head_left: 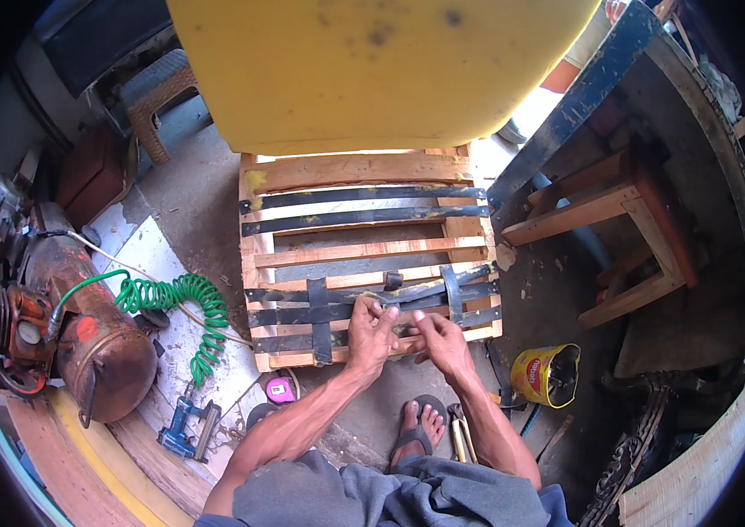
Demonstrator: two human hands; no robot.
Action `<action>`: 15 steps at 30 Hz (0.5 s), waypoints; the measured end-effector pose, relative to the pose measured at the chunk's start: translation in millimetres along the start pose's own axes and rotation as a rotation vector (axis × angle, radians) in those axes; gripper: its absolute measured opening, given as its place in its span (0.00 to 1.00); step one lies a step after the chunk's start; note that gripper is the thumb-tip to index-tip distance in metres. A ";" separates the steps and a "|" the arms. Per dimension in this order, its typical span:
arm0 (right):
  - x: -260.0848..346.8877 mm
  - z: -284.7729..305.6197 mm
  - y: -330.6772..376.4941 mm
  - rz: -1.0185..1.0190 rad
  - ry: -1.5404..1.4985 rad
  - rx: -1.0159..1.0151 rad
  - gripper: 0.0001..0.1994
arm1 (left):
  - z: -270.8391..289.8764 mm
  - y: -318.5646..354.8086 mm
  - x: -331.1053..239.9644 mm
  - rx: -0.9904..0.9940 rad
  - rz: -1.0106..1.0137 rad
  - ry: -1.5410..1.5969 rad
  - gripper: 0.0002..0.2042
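Note:
In front of me lies a slatted wooden frame [350, 255] with black rubber straps [364, 217] running across it. Two short vertical straps, one of them a black strap [319, 321] left of my hands, cross the nearer bands. My left hand [369, 341] is closed at a near cross strap [293, 314], thumb and fingertips pinching it. Just right of it, my right hand [444, 346] has its fingers curled together at the same band; the fingertips partly hide what they grip. A small rolled strap end [393, 280] sticks up just beyond my hands.
Yellow foam [381, 79] rises behind the frame. At left are a rusty compressor [109, 360], a green coiled hose [184, 299], a blue staple gun [182, 425] and a pink tape measure [280, 390]. A yellow tin [531, 373] and a wooden stool frame [605, 215] stand right.

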State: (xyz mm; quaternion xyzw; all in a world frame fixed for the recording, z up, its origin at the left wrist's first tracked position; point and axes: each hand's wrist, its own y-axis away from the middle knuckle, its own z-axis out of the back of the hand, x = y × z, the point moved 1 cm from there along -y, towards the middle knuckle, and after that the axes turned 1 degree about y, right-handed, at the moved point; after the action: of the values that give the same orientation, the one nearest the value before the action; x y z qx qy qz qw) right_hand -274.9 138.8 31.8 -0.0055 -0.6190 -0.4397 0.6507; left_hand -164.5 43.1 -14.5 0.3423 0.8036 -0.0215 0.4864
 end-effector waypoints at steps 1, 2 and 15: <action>1.8 0.8 -1.0 -0.030 -0.027 0.061 0.24 | -0.4 1.0 -3.3 0.006 0.013 0.045 0.14; 11.2 0.6 -1.3 -0.061 -0.061 0.112 0.24 | -1.2 2.4 -4.4 0.022 0.033 0.086 0.14; -19.4 -2.4 10.5 -0.091 0.138 0.156 0.21 | 25.7 68.9 14.4 0.242 0.188 -0.184 0.13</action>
State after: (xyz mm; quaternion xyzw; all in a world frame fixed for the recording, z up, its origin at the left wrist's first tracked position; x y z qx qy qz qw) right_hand -263.9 154.9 21.2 0.1036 -0.6046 -0.4186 0.6697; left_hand -109.6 94.0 -18.9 0.4686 0.7118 -0.1038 0.5128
